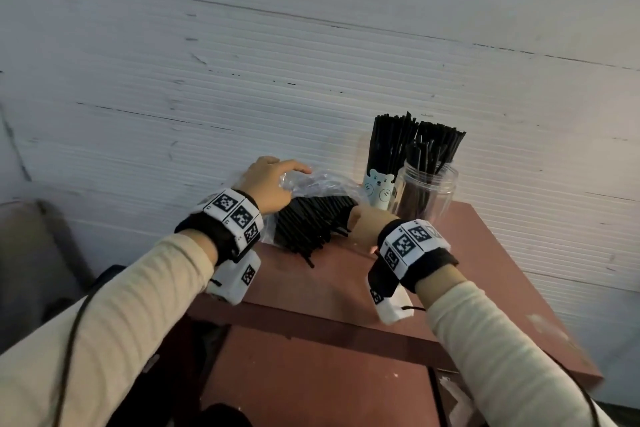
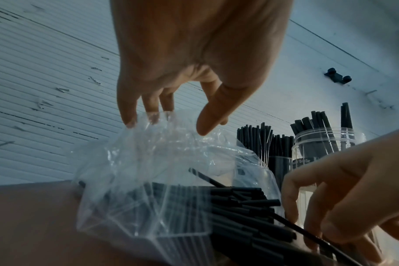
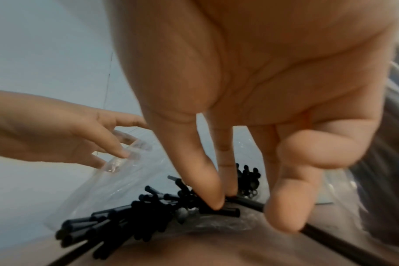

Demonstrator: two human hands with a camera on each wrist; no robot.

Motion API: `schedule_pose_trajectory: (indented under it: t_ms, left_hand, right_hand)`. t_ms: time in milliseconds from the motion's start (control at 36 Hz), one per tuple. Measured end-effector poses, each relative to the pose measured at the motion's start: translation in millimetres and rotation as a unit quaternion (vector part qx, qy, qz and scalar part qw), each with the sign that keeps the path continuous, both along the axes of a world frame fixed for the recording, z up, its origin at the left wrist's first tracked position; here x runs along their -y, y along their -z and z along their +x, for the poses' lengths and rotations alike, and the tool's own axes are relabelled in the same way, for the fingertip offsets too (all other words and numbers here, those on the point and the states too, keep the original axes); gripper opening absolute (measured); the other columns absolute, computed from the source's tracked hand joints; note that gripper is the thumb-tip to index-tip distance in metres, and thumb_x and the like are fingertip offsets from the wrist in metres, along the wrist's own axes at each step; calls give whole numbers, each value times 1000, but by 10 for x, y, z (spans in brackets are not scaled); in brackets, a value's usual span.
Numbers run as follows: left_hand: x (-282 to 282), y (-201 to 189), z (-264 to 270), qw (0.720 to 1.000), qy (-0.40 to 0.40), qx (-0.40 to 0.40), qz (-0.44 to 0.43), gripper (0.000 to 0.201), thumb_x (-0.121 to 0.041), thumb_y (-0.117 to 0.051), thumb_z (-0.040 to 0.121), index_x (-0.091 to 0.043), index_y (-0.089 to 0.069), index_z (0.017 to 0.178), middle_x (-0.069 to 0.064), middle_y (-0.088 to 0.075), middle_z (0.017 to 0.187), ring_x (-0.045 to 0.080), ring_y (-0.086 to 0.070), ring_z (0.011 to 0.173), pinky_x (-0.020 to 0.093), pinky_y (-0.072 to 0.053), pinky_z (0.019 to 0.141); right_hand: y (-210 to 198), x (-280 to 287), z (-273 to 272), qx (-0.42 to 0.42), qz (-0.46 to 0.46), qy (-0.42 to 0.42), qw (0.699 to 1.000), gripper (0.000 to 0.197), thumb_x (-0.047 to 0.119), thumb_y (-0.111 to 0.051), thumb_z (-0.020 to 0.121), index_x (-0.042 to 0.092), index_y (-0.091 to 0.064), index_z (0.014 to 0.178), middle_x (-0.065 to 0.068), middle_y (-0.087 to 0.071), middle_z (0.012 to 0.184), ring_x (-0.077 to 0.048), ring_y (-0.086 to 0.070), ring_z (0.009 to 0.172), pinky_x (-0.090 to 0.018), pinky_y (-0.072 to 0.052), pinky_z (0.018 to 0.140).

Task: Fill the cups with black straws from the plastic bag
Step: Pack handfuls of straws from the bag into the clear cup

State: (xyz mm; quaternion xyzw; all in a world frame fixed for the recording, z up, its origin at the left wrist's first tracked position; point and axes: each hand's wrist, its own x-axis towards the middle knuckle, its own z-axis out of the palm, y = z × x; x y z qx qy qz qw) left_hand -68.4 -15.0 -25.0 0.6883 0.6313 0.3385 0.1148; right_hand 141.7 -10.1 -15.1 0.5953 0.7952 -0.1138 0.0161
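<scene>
Head view: left hand (image 1: 268, 187), fingers straight, presses plastic bag (image 1: 304, 178), guessing to pin it | right hand (image 1: 367, 222) pinches black straws (image 1: 311, 222) at its open end | cups (image 1: 379, 189) just behind, holding straws

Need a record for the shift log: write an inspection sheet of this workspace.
Surface: reddish-brown cabinet top, with pale scuff marks.
Job's things: plastic bag lies open, black straws spilling out; bear cup and clear jar hold upright straws.
Clutter: nothing seen.
Grippers: left hand touches the bag's top; right hand pinches black straws at its mouth.
Cables: black cable crosses the left sleeve.
Surroundings: scuffed ribbed white wall behind.
</scene>
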Motion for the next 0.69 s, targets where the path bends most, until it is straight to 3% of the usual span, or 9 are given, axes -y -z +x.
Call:
schedule_pose_trajectory:
  t_ms: [83,194,333,389,472,583,611,639,694]
  left_hand:
    - [-60,38,-35,1000,1,-5,-19,67,4,-49,72,-43,-63,117,14,-66,113,17,-46,44,23,-39,46]
    - [-62,72,-32,1000,-13,11,-22,66,5,-47,73,-45,-63,113,12,-68,116,15,-45,40,21,-37,40]
    - [17,-18,11,999,-15,28,10,62,9,-50,77,-34,-65,118,6,-67,121,10,-44,42,16,-35,40]
    - [32,-56,21,999,-10,44,19,62,11,-50,77,-32,-65,120,5,-62,129,7,-43,43,11,-33,39]
    - [65,-112,54,998,-7,63,22,63,11,-49,80,-34,-62,123,4,-54,138,2,-42,45,7,-31,39]
    - [75,-156,65,996,14,88,13,63,11,-51,82,-34,-62,124,3,-50,142,-1,-42,34,11,-34,38]
    - [72,-158,66,996,21,89,10,63,12,-51,82,-34,-61,124,2,-49,144,0,-47,39,14,-38,39]
    - [70,-161,66,996,26,89,8,63,11,-51,81,-35,-61,123,2,-49,144,10,-58,51,19,-46,44]
    - [75,-163,67,995,31,91,9,64,11,-51,81,-38,-61,120,0,-49,145,28,-64,81,38,-59,63]
  right_hand:
    - [22,-28,14,12,-10,-4,1000,31,12,-57,89,16,-56,120,-7,-58,124,-27,-58,110,-32,-48,84]
    - [78,-64,21,-28,-2,-26,999,26,7,-51,90,18,-65,110,-4,-59,121,-26,-58,110,-27,-47,82]
    - [92,-92,-103,-151,46,-82,984,24,13,-60,89,17,-68,110,10,-56,90,-11,-53,88,-9,-36,60]
    - [81,-98,-212,-195,73,-100,973,25,16,-57,91,16,-67,114,7,-62,93,-12,-54,91,-15,-39,72]
    - [101,-135,-381,-208,83,-130,966,29,21,-47,97,15,-66,118,-2,-67,113,-20,-59,104,-27,-43,89]
    - [188,-256,-583,-89,40,-104,990,53,50,-40,96,22,-43,142,-13,-52,138,-33,-49,124,-45,-39,105]
    - [216,-290,-625,-62,29,-95,993,61,57,-39,93,25,-37,144,-15,-49,141,-35,-48,126,-47,-39,106]
    - [235,-312,-669,-46,24,-91,994,66,62,-39,90,27,-35,145,-16,-48,141,-36,-48,125,-48,-40,105]
    - [237,-329,-731,-31,36,-90,995,69,63,-44,88,26,-34,146,-17,-49,139,-36,-49,123,-48,-41,103]
